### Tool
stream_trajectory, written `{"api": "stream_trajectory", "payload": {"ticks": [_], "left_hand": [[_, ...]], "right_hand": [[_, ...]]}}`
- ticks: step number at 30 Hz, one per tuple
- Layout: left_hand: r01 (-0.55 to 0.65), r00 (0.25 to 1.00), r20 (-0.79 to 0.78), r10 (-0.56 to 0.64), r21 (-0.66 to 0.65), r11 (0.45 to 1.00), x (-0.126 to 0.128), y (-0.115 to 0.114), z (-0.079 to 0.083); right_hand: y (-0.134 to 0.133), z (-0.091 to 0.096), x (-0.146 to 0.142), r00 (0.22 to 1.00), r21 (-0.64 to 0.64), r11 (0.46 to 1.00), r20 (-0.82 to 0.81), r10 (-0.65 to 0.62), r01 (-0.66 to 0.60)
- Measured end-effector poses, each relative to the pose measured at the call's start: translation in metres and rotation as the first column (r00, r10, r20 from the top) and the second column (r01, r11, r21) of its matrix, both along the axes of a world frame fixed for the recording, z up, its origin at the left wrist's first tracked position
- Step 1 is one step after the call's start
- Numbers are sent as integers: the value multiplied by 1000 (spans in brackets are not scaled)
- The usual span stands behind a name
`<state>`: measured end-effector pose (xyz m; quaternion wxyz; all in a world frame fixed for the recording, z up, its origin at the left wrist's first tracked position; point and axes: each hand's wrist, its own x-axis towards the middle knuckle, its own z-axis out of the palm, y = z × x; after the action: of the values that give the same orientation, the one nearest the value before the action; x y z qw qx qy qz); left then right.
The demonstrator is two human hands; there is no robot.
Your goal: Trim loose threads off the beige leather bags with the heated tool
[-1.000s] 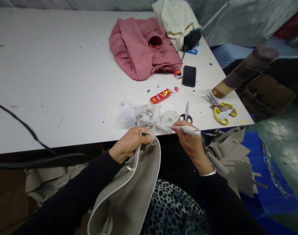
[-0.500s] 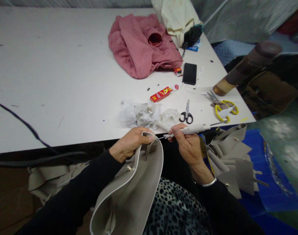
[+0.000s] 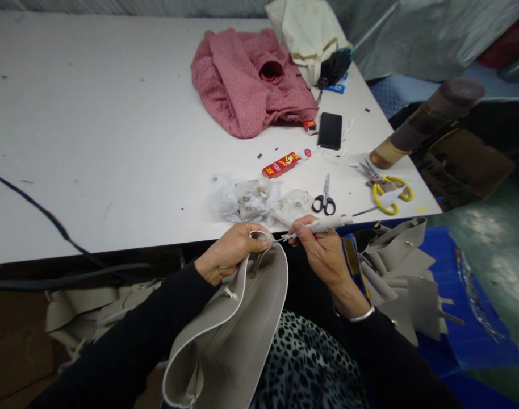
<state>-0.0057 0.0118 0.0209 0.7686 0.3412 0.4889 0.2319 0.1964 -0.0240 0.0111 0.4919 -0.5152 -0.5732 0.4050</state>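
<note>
A beige leather bag panel point(image 3: 238, 329) rests on my lap, and my left hand point(image 3: 229, 253) pinches its top edge below the table's front edge. My right hand point(image 3: 323, 250) is closed round a white pen-like tool point(image 3: 323, 226). The tool's thin tip points left and touches the bag's edge right beside my left thumb.
On the white table point(image 3: 93, 142) lie crumpled plastic bags of small parts point(image 3: 259, 201), black scissors point(image 3: 325, 200), yellow scissors point(image 3: 389, 190), a red glue tube point(image 3: 281, 164), a black phone point(image 3: 330, 130) and a pink cloth point(image 3: 251, 79). More beige bag pieces point(image 3: 404, 267) are piled at my right.
My right hand has swung the white tool leftwards, bringing its tip to the bag's edge by my left thumb. The left hand has kept its hold.
</note>
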Motion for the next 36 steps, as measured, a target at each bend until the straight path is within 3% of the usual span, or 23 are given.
{"api": "stream_trajectory", "payload": {"ticks": [7, 10, 12, 14, 18, 22, 29, 32, 36], "left_hand": [[-26, 1000, 4, 26, 27, 999, 8, -9, -2], [-24, 1000, -6, 25, 83, 996, 6, -12, -3], [-8, 1000, -13, 9, 128, 992, 4, -13, -3], [8, 999, -41, -1, 174, 985, 1, -14, -2], [33, 985, -169, 23, 320, 947, -4, -16, 3], [119, 943, -329, 57, 490, 864, -9, -18, 10], [-48, 922, -289, 259, 578, 815, -21, -28, 14], [-147, 895, -252, 369, 613, 776, -35, -32, 30], [-273, 819, -180, 545, 713, 646, -68, -43, 72]], "right_hand": [[-6, -12, -2, 999, 2, 1000, -33, -21, 22], [-16, -6, -1, 995, 213, 975, 92, 42, -61], [-23, 0, 0, 976, 368, 915, 192, 100, -166], [-30, 3, 2, 978, 433, 888, 194, 77, -156], [-40, 1, 2, 997, 320, 945, -32, -68, 75], [-50, 0, -2, 987, 218, 970, -143, -74, 104], [-69, 18, -10, 971, 176, 957, -110, -212, 229], [-79, 30, -14, 967, 193, 949, -106, -232, 249], [-89, 43, -10, 967, 191, 949, -95, -236, 250]]}}
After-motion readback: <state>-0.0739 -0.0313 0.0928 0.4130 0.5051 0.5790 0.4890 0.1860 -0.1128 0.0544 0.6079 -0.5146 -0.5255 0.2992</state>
